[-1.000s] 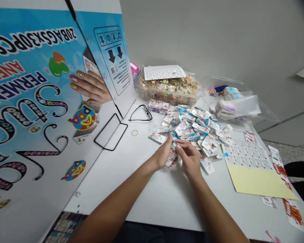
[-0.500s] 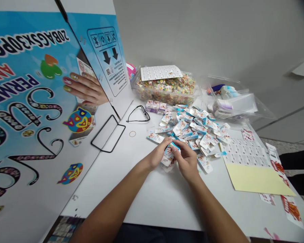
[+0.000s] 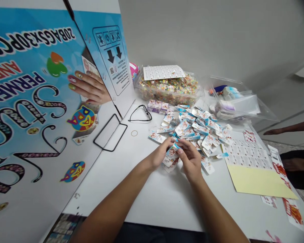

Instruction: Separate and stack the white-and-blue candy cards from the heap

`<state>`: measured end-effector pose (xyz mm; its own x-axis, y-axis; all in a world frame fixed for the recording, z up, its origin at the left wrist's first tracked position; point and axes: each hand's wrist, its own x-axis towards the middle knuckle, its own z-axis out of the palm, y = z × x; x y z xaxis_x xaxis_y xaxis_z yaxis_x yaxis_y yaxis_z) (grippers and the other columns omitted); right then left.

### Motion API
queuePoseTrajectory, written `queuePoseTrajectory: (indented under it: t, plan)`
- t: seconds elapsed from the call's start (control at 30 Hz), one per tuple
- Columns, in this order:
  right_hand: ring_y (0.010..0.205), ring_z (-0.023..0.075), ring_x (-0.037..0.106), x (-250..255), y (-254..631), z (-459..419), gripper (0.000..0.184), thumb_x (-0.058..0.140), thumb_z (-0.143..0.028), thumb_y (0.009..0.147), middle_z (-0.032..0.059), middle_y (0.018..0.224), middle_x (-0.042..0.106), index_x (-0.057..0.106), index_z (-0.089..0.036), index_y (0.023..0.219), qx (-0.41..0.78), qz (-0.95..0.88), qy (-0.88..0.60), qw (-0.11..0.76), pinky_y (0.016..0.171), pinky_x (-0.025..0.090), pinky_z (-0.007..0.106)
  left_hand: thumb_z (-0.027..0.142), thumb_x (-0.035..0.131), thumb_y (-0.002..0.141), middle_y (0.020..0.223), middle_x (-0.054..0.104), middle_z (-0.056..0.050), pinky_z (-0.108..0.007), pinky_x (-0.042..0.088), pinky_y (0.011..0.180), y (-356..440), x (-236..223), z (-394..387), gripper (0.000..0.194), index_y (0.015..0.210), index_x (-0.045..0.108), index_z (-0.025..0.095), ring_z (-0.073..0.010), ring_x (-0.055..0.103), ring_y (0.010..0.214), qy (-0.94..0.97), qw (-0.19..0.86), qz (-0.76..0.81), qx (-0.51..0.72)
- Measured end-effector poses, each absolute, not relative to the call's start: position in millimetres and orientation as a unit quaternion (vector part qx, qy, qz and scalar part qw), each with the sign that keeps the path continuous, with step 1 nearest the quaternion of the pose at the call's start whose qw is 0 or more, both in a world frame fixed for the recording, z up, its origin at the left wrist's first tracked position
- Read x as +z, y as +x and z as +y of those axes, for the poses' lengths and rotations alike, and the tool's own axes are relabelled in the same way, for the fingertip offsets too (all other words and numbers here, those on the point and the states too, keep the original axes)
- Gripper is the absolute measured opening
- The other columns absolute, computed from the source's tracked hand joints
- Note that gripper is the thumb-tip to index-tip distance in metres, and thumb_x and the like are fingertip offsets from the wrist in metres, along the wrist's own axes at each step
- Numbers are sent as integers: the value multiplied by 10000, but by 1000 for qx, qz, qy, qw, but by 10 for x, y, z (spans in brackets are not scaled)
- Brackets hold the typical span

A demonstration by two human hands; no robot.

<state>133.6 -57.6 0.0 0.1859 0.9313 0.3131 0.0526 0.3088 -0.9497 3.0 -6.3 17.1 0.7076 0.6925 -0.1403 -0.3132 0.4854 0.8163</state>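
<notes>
My left hand (image 3: 160,156) and my right hand (image 3: 191,158) are together in front of the pile. Between them is a small printed card packet (image 3: 171,156), white and blue with a picture of a hand. My left fingers are closed on its left side. The right thumb and fingers pinch its upper right edge. Under it, part of another similar card (image 3: 169,168) shows near the table. Just beyond my hands lies a loose heap of the same blue and white card packets (image 3: 192,126).
A clear bin (image 3: 167,94) full of colourful small pieces stands behind, a printed sheet on top. Right of it is another clear bin (image 3: 260,114). A big printed carton (image 3: 48,135), glasses (image 3: 140,113), a rubber band (image 3: 134,133) and a yellow sheet (image 3: 260,180) lie around. Another person's hand (image 3: 275,131) is at right.
The view has shifted slightly. My right fingers have loosened and spread a little at the packet's top edge. Another person's arm has come into view at the right.
</notes>
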Motion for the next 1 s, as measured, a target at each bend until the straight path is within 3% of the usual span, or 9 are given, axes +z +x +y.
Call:
queuePoseTrajectory:
  t: [0.13, 0.3, 0.47, 0.53, 0.73, 0.87, 1.0]
  plan:
    - [878, 201, 661, 15, 1357, -592, 180, 626, -291, 913, 62, 994, 710, 708, -245, 1067, 309, -568, -458, 610, 747, 558, 343, 435, 442, 853, 613, 513, 31, -244, 393, 451, 6, 190, -86, 234, 874, 478, 205, -125, 479, 460, 401, 831, 243, 300]
    - [915, 209, 634, 57, 1356, -619, 254, 589, -179, 923, 63, 1001, 714, 698, -268, 1134, 243, -638, -407, 607, 856, 489, 400, 378, 481, 831, 686, 495, 30, -254, 417, 539, -24, 216, -127, 181, 858, 436, 205, -128, 504, 563, 433, 817, 219, 313]
    - [861, 200, 630, 134, 1398, -645, 216, 583, -191, 924, 58, 940, 701, 692, -267, 1094, 273, -623, -411, 607, 781, 507, 363, 402, 406, 894, 730, 459, 24, -266, 410, 567, -13, 316, -189, 197, 855, 414, 209, -131, 476, 600, 476, 792, 206, 323]
    - [828, 193, 638, 180, 1471, -634, 159, 602, -216, 913, 50, 903, 694, 685, -253, 1044, 284, -635, -425, 579, 753, 519, 340, 410, 359, 932, 780, 435, 16, -264, 410, 579, -11, 351, -202, 215, 856, 405, 213, -136, 463, 647, 515, 755, 235, 332]
    - [834, 176, 684, 282, 1728, -582, 166, 624, -239, 886, 37, 927, 726, 665, -226, 1046, 266, -732, -504, 373, 750, 534, 275, 334, 218, 993, 841, 448, -12, -306, 401, 669, -44, 314, -163, 271, 878, 433, 216, -175, 469, 747, 710, 535, 377, 260]
    - [780, 154, 678, 267, 1741, -570, 158, 589, -203, 886, 24, 887, 726, 666, -217, 1023, 261, -735, -501, 374, 709, 524, 244, 256, 290, 946, 920, 485, -38, -326, 397, 714, -74, 284, -148, 204, 845, 460, 207, -189, 488, 784, 785, 472, 337, 218]
    - [729, 140, 659, 236, 1713, -567, 132, 592, -183, 869, 16, 840, 715, 672, -205, 971, 241, -734, -492, 402, 685, 502, 232, 240, 341, 904, 903, 472, -24, -308, 387, 690, -97, 308, -150, 138, 825, 449, 207, -179, 463, 770, 790, 475, 323, 214]
